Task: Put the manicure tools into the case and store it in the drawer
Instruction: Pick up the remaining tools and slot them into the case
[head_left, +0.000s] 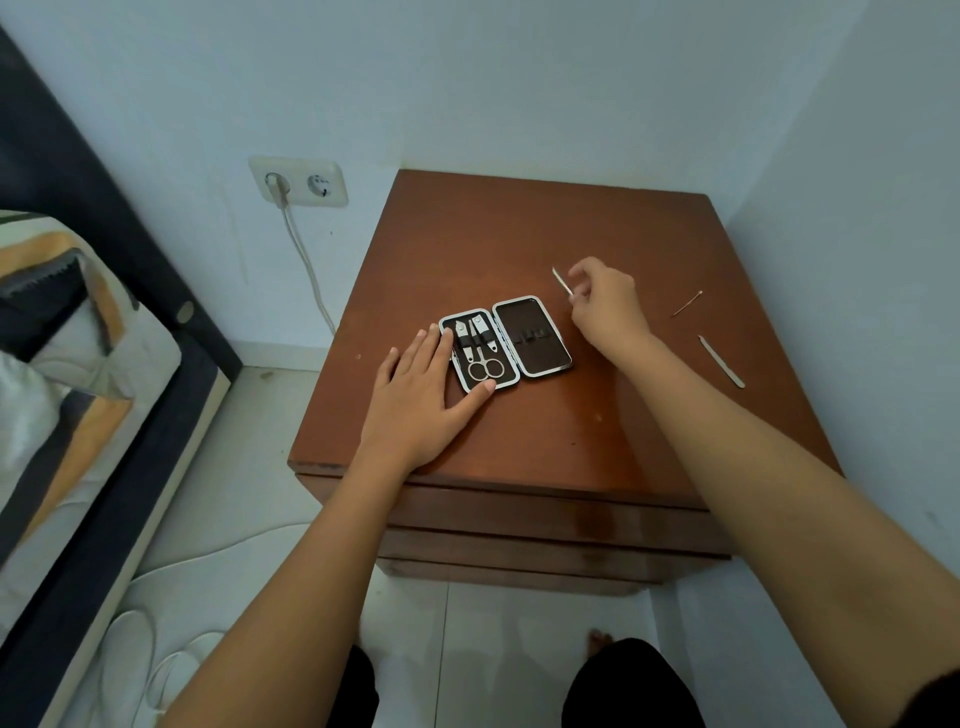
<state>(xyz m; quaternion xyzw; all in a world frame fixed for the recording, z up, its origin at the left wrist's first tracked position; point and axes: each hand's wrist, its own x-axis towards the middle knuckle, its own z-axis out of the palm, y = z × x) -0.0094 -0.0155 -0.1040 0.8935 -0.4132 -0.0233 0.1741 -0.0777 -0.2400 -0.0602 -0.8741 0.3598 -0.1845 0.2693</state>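
Observation:
A small manicure case (535, 332) lies open on the brown nightstand (519, 249). Its left half holds scissors (485, 368) and two clippers under elastic loops; the right half's loops hold nothing. My left hand (421, 400) rests flat on the tabletop, fingertips touching the case's left edge. Above and to the right of the case, my right hand (605, 304) pinches a thin metal tool (561, 280) between its fingers. Two more tools lie loose to the right: a thin copper-coloured pick (687, 303) and a longer silver file (722, 361).
Closed drawer fronts (545, 525) run below the nightstand's front edge. A bed with a dark frame (130, 291) stands at the left. A wall socket with a plugged cable (296, 182) is behind, and cables lie on the tiled floor. My knees show at the bottom.

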